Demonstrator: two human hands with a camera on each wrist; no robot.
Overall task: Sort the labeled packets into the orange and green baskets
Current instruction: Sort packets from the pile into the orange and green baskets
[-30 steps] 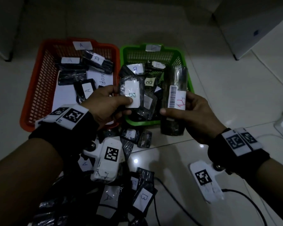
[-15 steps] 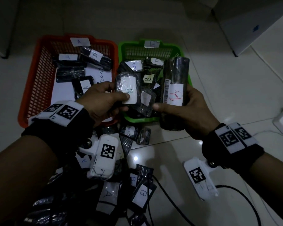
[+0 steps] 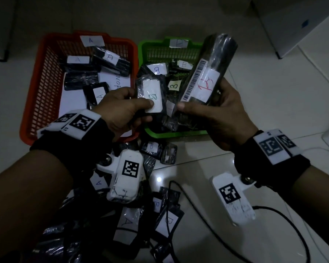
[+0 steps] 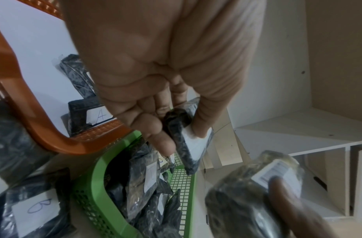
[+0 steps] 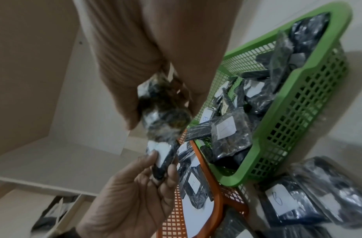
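1. Nearest on the floor, loose packets (image 3: pixel 126 226) marked A and B are lying in a heap.
2. Over the baskets' near rims, the left hand (image 3: pixel 120 111) is pinching a B packet (image 3: pixel 152 95), thumb on its label.
3. Right of it, the right hand (image 3: pixel 219 112) is gripping a long barcode packet (image 3: pixel 207 73), fingers curled round it.
4. Farther off, the orange basket (image 3: pixel 44 76) is sitting left, touching the green basket (image 3: pixel 141 54).
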